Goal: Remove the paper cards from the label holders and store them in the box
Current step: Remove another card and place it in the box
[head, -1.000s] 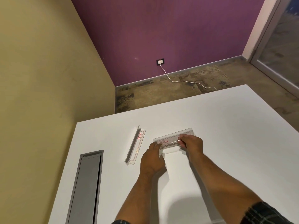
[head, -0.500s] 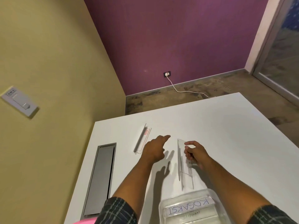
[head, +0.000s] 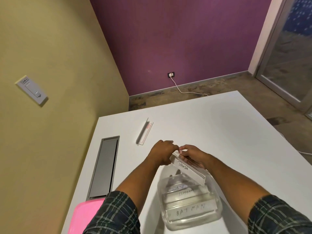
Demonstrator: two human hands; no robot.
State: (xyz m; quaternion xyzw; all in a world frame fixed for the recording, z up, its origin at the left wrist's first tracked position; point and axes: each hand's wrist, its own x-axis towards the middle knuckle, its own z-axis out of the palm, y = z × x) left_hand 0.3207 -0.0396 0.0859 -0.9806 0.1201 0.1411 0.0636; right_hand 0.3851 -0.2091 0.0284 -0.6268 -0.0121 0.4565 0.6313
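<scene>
A clear label holder (head: 189, 169) with a white card reading PANDA is lifted above the table, tilted down to the right. My right hand (head: 192, 154) grips it along its top edge. My left hand (head: 163, 152) pinches at its upper left end, fingers curled. Below it a clear plastic box (head: 217, 210) stands on the white table (head: 228, 132), with several label holders inside marked ELEPHANT and BATMAN. An empty clear label holder (head: 144, 131) lies flat further back on the left.
A grey cable hatch (head: 104, 166) is set into the table's left side. A pink lid (head: 84, 215) lies at the near left corner. A yellow wall with a switch plate (head: 32, 89) runs close along the left; a white cable (head: 184, 90) crosses the floor beyond.
Both hands left the emptied holder and came together on the PANDA holder, lifted over the box. The view tipped down, so the box now shows fully.
</scene>
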